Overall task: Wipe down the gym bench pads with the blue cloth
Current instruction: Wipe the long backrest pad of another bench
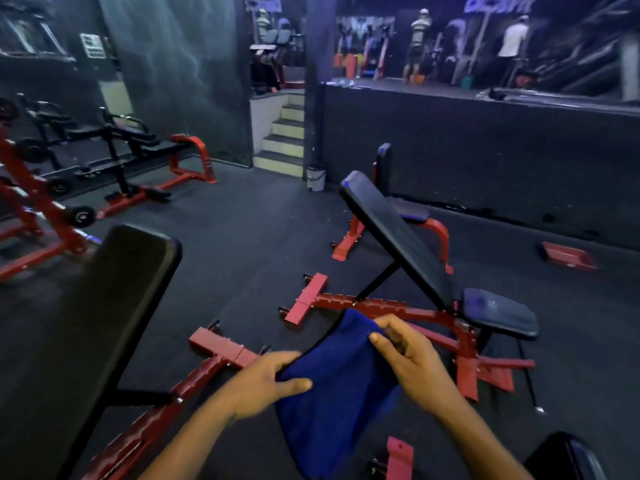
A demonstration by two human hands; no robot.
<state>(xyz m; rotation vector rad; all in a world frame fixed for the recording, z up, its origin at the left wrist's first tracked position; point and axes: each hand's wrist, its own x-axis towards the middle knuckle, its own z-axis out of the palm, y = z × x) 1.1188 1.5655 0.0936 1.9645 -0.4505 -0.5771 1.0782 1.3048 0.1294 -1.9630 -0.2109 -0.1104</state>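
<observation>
Both hands, left (266,386) and right (412,358), pinch the blue cloth (339,382).

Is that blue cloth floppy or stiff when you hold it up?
Probably floppy: the blue cloth sags and hangs down between the left hand and right hand. It looks light, since fingertip pinches hold it. Its fuzzy surface likely won't slip.

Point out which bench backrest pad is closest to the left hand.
The big black backrest pad at the left edge, beside the left hand; the other inclined backrest stands farther off, beyond the blue cloth.
</observation>
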